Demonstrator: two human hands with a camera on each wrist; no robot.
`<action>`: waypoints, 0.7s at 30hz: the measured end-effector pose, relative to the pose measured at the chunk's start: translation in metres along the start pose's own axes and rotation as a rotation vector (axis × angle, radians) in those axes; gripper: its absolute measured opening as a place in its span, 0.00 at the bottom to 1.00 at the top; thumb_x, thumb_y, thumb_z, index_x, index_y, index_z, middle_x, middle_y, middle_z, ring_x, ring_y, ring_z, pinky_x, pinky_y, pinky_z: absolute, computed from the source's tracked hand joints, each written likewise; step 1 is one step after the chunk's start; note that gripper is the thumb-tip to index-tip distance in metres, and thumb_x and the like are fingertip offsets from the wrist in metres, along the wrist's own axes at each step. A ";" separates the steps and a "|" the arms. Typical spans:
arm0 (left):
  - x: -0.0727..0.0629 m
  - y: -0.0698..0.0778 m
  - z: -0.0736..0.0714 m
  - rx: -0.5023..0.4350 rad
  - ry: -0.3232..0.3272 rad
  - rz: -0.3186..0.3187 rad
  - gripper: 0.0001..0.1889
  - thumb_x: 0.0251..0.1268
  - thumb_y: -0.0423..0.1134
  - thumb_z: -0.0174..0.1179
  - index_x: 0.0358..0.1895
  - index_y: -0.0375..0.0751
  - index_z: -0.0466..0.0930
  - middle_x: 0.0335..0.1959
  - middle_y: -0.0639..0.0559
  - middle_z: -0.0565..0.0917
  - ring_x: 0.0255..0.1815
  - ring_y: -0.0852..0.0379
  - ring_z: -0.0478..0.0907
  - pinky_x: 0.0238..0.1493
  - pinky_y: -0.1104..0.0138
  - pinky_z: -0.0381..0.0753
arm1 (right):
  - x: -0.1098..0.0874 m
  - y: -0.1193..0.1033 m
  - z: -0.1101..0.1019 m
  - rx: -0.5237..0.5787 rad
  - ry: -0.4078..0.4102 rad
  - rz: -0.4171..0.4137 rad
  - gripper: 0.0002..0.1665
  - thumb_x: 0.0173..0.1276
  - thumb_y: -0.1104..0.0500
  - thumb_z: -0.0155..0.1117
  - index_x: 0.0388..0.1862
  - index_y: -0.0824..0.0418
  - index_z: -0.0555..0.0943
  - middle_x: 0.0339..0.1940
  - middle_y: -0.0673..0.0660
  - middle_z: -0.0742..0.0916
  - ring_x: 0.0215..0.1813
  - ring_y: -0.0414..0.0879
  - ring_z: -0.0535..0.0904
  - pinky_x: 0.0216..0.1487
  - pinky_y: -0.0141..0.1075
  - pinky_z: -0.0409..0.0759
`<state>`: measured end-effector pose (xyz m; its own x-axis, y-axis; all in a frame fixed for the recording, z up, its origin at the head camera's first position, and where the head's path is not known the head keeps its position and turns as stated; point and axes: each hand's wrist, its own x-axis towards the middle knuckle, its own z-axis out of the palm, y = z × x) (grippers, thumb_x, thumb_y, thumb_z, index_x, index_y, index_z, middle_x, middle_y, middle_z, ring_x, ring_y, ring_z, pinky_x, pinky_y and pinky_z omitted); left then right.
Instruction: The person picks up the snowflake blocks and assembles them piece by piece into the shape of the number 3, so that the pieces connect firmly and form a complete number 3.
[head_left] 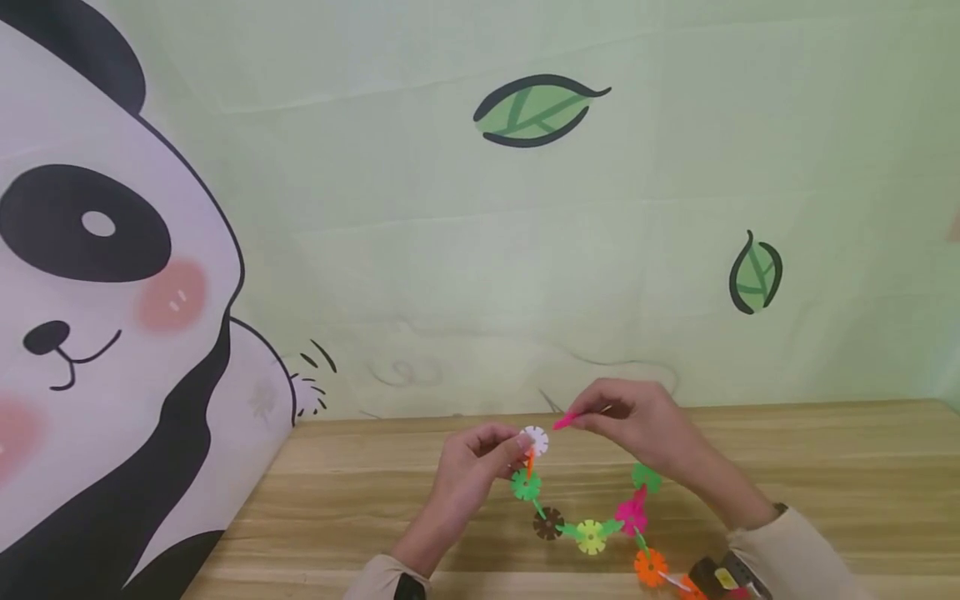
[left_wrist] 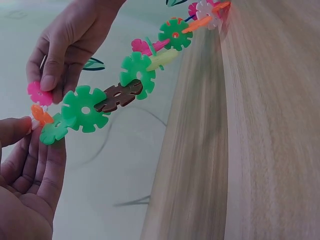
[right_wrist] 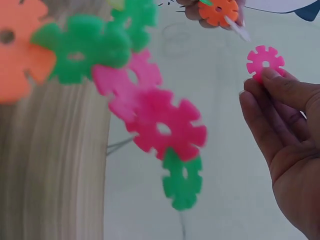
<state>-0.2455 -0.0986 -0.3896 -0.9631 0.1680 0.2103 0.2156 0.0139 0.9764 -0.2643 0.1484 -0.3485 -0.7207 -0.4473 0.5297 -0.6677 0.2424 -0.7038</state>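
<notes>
My left hand (head_left: 467,467) pinches a white notched plastic disc (head_left: 538,435) between thumb and fingers, at the upper end of a linked chain. Below it come an orange disc (head_left: 531,463) seen edge-on, a green disc (head_left: 519,487), a brown disc (head_left: 542,522) and a yellow disc (head_left: 592,547). The chain then runs right through a pink disc (head_left: 628,523) to an orange disc (head_left: 651,578). My right hand (head_left: 637,418) pinches a single pink disc (right_wrist: 254,64) by its edge, just right of the white one, with a small gap between them.
Under the hands lies a wooden table (head_left: 337,500). A green disc (head_left: 646,477) branches up from the chain below my right wrist. Behind the table hangs a pale green cloth (head_left: 420,250) printed with a panda (head_left: 90,367) and leaves (head_left: 536,112).
</notes>
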 end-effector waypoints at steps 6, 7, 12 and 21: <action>0.001 0.000 0.001 -0.006 -0.003 0.006 0.12 0.71 0.37 0.71 0.44 0.27 0.87 0.33 0.49 0.88 0.32 0.58 0.84 0.36 0.69 0.88 | -0.002 0.000 0.009 0.012 0.029 -0.016 0.09 0.68 0.71 0.74 0.41 0.58 0.91 0.39 0.46 0.92 0.43 0.46 0.90 0.49 0.37 0.90; 0.001 0.000 0.001 -0.008 -0.004 0.006 0.12 0.71 0.37 0.71 0.44 0.27 0.87 0.33 0.49 0.87 0.32 0.58 0.83 0.36 0.69 0.88 | -0.002 0.001 0.010 0.012 0.031 -0.017 0.09 0.68 0.71 0.74 0.41 0.58 0.91 0.39 0.46 0.92 0.43 0.46 0.90 0.49 0.37 0.90; 0.000 -0.001 0.002 -0.012 -0.011 0.013 0.12 0.71 0.36 0.70 0.44 0.26 0.87 0.32 0.49 0.87 0.31 0.59 0.83 0.36 0.69 0.88 | -0.003 0.003 0.015 -0.006 0.055 -0.075 0.13 0.66 0.74 0.74 0.41 0.58 0.91 0.38 0.47 0.92 0.42 0.45 0.90 0.47 0.36 0.90; -0.002 0.002 0.005 -0.004 -0.008 0.027 0.10 0.70 0.32 0.71 0.43 0.24 0.86 0.29 0.50 0.86 0.30 0.60 0.82 0.36 0.70 0.87 | -0.002 0.008 0.023 -0.050 0.127 -0.233 0.19 0.58 0.83 0.73 0.38 0.61 0.91 0.36 0.51 0.93 0.40 0.39 0.90 0.41 0.34 0.90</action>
<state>-0.2424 -0.0944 -0.3885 -0.9556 0.1758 0.2364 0.2410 0.0052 0.9705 -0.2636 0.1317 -0.3664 -0.5618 -0.3856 0.7319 -0.8245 0.1892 -0.5333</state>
